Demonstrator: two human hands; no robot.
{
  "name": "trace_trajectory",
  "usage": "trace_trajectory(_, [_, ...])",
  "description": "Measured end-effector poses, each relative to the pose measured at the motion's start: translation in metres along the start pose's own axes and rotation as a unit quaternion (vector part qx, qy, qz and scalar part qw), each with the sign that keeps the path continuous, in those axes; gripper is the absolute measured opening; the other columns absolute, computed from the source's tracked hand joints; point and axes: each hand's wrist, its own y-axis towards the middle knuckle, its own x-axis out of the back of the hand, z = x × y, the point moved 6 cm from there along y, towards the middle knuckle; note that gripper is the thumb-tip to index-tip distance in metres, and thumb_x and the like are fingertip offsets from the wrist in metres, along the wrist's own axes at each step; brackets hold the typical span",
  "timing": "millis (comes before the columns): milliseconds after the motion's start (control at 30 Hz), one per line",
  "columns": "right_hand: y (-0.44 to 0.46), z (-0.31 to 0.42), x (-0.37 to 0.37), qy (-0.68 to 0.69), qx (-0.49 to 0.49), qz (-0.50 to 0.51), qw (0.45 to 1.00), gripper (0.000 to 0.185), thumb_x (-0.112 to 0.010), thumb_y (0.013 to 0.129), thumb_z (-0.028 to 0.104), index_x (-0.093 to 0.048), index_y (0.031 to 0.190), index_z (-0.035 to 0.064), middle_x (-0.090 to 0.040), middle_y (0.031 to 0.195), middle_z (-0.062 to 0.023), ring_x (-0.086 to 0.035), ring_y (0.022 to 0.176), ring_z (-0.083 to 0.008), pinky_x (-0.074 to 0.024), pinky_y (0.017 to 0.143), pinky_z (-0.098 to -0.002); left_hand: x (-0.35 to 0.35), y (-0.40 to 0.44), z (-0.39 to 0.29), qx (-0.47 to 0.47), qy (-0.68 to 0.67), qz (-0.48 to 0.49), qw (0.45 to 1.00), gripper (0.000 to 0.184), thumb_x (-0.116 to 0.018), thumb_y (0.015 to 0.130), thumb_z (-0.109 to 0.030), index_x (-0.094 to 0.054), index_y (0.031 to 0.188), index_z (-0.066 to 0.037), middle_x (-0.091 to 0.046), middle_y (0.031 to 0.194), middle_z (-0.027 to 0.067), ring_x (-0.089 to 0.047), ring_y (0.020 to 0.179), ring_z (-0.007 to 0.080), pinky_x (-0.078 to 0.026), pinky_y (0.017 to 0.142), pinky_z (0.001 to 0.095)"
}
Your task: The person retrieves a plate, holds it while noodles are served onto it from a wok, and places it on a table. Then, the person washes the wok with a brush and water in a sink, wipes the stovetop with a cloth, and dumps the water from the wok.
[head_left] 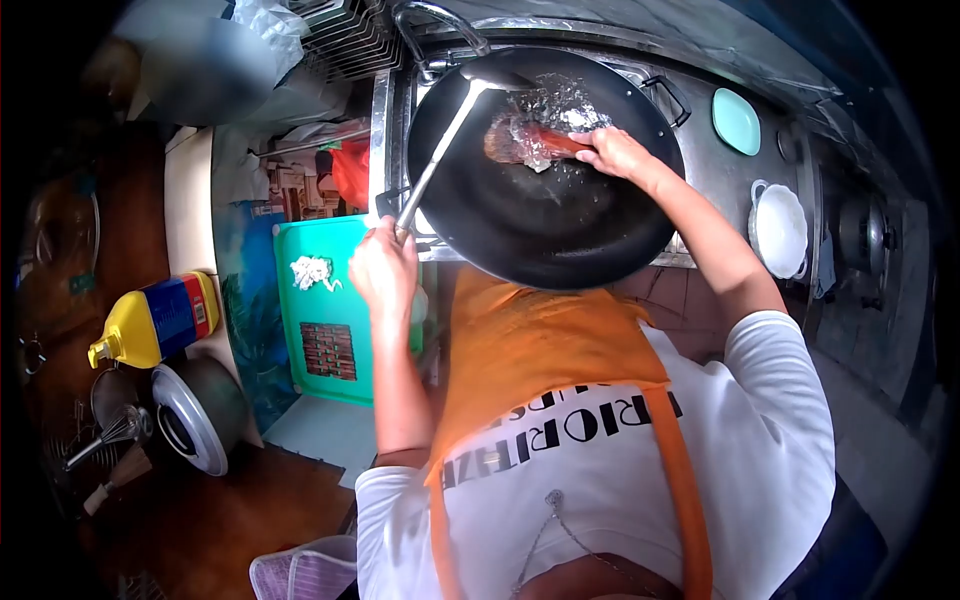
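Note:
A large black wok (545, 225) rests over the sink, with splashing water near its back. My left hand (383, 265) is closed round the handle of a long metal ladle (445, 140), whose head is at the wok's back edge. In my right hand (612, 153) is the handle of a reddish-brown brush (510, 143), its bristle end in the water inside the wok. The faucet (440, 15) arches behind the wok's back left.
A green tray (352, 390) with a white clump and a dark woven piece lies left of the wok. Farther left are a yellow bottle (140, 325) and a lidded pot (225, 400). A mint dish (737, 122) and a white bowl (779, 232) sit at the right.

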Motion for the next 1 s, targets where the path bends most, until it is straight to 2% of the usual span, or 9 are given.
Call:
trace_trajectory(67, [0.010,0.015,-0.027,0.094,0.145,-0.034,0.984,0.041,-0.063,0.089,0.023,-0.058,0.128,0.0115,-0.069,0.085,-0.0178,-0.067,0.079,-0.0331,-0.0516,0.075,-0.0405,0.002,0.000,-0.002,-0.013,-0.004,-0.009,1.000,0.015,-0.072,0.074,-0.015,-0.062,0.081,-0.006,-0.064,0.076,0.0141,-0.064,0.071,0.0346,-0.049,0.063,0.0441])
trace_trajectory(167, [-0.035,0.071,0.000,0.237,-0.009,0.293,0.926,0.040,-0.058,0.094,0.024,-0.055,0.132,0.0147,-0.053,0.061,-0.0019,-0.046,0.047,-0.0077,-0.0411,0.043,-0.0251,-0.001,0.001,0.000,0.012,-0.005,0.022,1.000,0.014,-0.071,0.074,-0.013,-0.062,0.081,-0.006,-0.064,0.075,0.0139,-0.064,0.070,0.0342,-0.049,0.063,0.0435])
trace_trajectory(333, [-0.086,0.049,0.067,0.026,-0.076,0.522,0.849,0.038,-0.063,0.089,0.024,-0.061,0.124,0.0090,-0.055,0.059,-0.0030,-0.046,0.042,-0.0089,-0.0388,0.038,-0.0242,0.000,0.001,0.000,0.016,-0.017,0.012,1.000,0.013,-0.071,0.074,-0.013,-0.062,0.079,-0.005,-0.064,0.074,0.0140,-0.064,0.069,0.0339,-0.049,0.062,0.0426])
trace_trajectory(467, [-0.075,0.008,0.107,-0.264,-0.187,0.383,0.866,0.029,-0.070,0.079,0.017,-0.067,0.105,0.0048,-0.066,0.075,-0.0106,-0.065,0.062,-0.0210,-0.0526,0.051,-0.0318,0.001,0.003,-0.001,0.021,0.001,0.028,0.999,0.014,-0.071,0.075,-0.012,-0.060,0.079,-0.005,-0.064,0.074,0.0142,-0.063,0.070,0.0350,-0.049,0.062,0.0430])
trace_trajectory(500, [-0.055,-0.006,0.096,-0.398,-0.007,0.304,0.866,0.025,-0.068,0.078,0.015,-0.071,0.099,0.0030,-0.071,0.092,-0.0147,-0.070,0.080,-0.0271,-0.0564,0.064,-0.0385,0.001,0.002,-0.001,0.022,-0.004,0.029,0.999,0.014,-0.071,0.075,-0.012,-0.060,0.079,-0.005,-0.064,0.074,0.0143,-0.063,0.070,0.0353,-0.049,0.062,0.0432])
trace_trajectory(633, [-0.034,-0.007,0.092,-0.443,0.003,0.091,0.892,0.020,-0.059,0.081,0.010,-0.073,0.094,0.0049,-0.072,0.095,-0.0113,-0.070,0.090,-0.0273,-0.0569,0.075,-0.0357,-0.002,0.000,0.002,0.027,-0.008,0.024,0.999,0.014,-0.070,0.075,-0.013,-0.059,0.080,-0.005,-0.064,0.076,0.0144,-0.063,0.071,0.0359,-0.049,0.063,0.0444])
trace_trajectory(833, [0.031,-0.055,0.050,-0.214,-0.068,-0.173,0.959,0.048,-0.037,0.097,0.035,-0.063,0.087,-0.0046,-0.067,0.080,-0.0225,-0.067,0.077,-0.0391,-0.0555,0.072,-0.0424,-0.010,0.000,0.007,0.002,0.003,0.009,1.000,0.015,-0.070,0.073,-0.014,-0.059,0.079,-0.006,-0.063,0.076,0.0149,-0.063,0.071,0.0358,-0.049,0.062,0.0452])
trace_trajectory(933, [0.043,-0.041,0.032,-0.074,-0.060,-0.224,0.970,0.047,-0.039,0.097,0.039,-0.062,0.093,-0.0017,-0.068,0.083,-0.0186,-0.066,0.084,-0.0391,-0.0541,0.076,-0.0416,-0.009,0.000,0.003,-0.014,0.004,-0.007,1.000,0.014,-0.070,0.073,-0.013,-0.058,0.078,-0.006,-0.062,0.073,0.0151,-0.063,0.069,0.0352,-0.049,0.061,0.0448])
trace_trajectory(1000, [0.040,-0.004,0.022,-0.122,0.023,-0.214,0.969,0.039,-0.044,0.096,0.036,-0.063,0.099,0.0014,-0.067,0.087,-0.0202,-0.065,0.089,-0.0386,-0.0529,0.080,-0.0431,-0.010,0.001,0.003,-0.017,0.004,-0.006,1.000,0.015,-0.071,0.072,-0.012,-0.058,0.077,-0.006,-0.062,0.072,0.0150,-0.063,0.069,0.0349,-0.049,0.062,0.0444])
